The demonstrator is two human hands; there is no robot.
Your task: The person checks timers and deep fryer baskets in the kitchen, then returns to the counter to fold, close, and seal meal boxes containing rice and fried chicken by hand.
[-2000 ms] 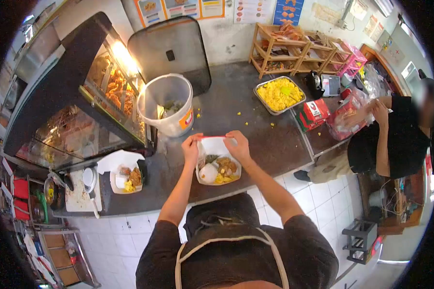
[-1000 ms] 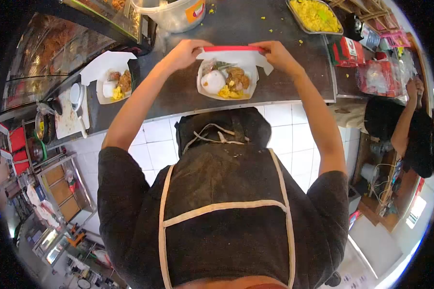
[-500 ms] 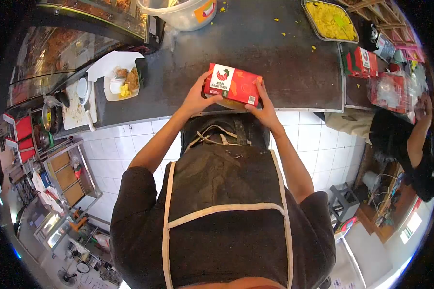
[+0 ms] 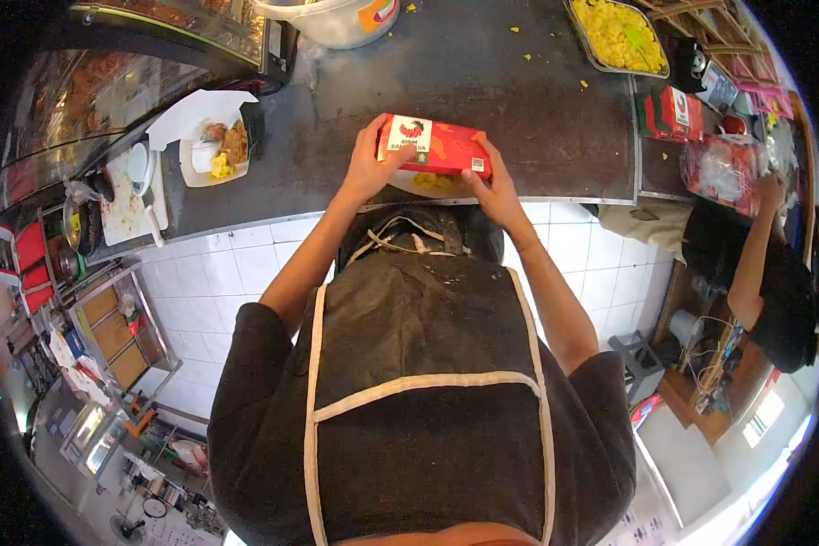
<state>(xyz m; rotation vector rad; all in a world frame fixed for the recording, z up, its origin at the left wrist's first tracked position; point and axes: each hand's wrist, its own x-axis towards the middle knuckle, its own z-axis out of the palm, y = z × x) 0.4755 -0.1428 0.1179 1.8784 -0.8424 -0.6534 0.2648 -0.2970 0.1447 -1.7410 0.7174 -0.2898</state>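
A food box with a printed red lid (image 4: 446, 148) stands near the counter's front edge, its lid folded over. Yellow food shows through the gap below the lid's front edge. My left hand (image 4: 373, 164) grips the lid's left end, thumb across the printed top. At the right end, my right hand (image 4: 493, 185) holds the lid between thumb and fingers. Left of them, a second white box (image 4: 198, 155) lies open with fried chicken and yellow food inside.
A dark counter (image 4: 555, 136) bears a clear bucket (image 4: 346, 25), a tray of yellow food (image 4: 617, 36), red boxes (image 4: 675, 115) and a cutting board (image 4: 135, 205) with a knife. A glass display case (image 4: 173, 32) stands left. At right is a co-worker's arm (image 4: 753, 259) by plastic bags.
The box's lid was upright and open, held at its top corners; it has come down over the food, printed side up. Since the last frame it has tilted slightly back. The co-worker's arm has shifted.
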